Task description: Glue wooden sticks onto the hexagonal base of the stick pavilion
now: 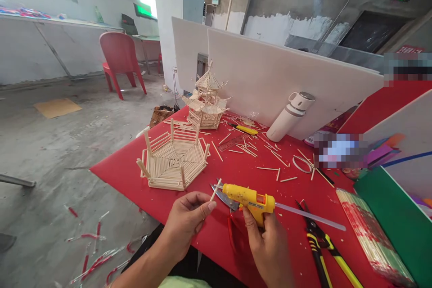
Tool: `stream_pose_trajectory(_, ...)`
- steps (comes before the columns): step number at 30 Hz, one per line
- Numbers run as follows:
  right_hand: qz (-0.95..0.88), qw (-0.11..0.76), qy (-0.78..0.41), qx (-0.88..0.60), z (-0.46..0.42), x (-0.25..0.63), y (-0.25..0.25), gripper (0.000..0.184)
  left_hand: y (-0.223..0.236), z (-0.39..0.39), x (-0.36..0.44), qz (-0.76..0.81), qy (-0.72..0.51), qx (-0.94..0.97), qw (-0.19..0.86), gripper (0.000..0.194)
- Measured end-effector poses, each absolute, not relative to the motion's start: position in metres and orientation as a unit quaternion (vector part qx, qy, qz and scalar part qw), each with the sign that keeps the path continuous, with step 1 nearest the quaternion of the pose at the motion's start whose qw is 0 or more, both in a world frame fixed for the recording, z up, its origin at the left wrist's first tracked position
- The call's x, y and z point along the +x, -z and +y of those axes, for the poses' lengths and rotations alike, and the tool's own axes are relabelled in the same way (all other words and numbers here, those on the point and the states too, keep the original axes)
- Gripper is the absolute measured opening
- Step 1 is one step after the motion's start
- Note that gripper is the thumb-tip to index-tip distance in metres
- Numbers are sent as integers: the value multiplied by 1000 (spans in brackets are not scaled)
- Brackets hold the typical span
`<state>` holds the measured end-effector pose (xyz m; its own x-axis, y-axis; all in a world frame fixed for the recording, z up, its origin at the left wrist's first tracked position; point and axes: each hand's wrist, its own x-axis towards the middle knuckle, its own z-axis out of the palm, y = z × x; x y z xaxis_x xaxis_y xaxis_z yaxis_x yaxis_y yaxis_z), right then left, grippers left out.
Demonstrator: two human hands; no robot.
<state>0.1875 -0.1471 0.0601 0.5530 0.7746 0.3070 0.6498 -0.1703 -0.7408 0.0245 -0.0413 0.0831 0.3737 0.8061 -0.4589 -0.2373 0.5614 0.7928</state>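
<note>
Between the thumb and fingers of my left hand [191, 216] is a short wooden stick [216, 190], tilted upward. My right hand [265, 238] is wrapped round the handle of a yellow hot glue gun [249, 198], whose nozzle points left at the stick. From the gun's back sticks out a long clear glue stick [310, 215]. Red-handled cutters [227, 199] lie on the table, partly hidden behind the gun. Beyond my left hand sits an octagonal stick platform [177, 162] with upright posts and low railings. A tiered stick pagoda [207, 99] stands farther back.
On the red table [236, 166] lie loose sticks, a yellow utility knife [245, 129] and a clear ruler [232, 142]. A white thermos [290, 116] leans by white boards [270, 72]. Yellow-black pliers [320, 243] and bundled sticks [371, 234] are at right. A red chair [119, 56] stands beyond.
</note>
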Motion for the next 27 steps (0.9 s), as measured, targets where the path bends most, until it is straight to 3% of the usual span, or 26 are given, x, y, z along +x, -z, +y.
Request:
stream_pose_trajectory(11, -517, 448, -124, -719, -122, 205, -74, 39, -93, -38, 27, 401, -344, 271, 804, 43)
stream_pose_trajectory(17, -538, 418, -66, -729, -97, 206, -92, 43, -102, -33, 30, 408, -376, 268, 787, 44)
stream_pose_trajectory(27, -512, 429, -79, -740, -98, 212, -71, 39, -94, -37, 31, 444, -356, 269, 777, 48)
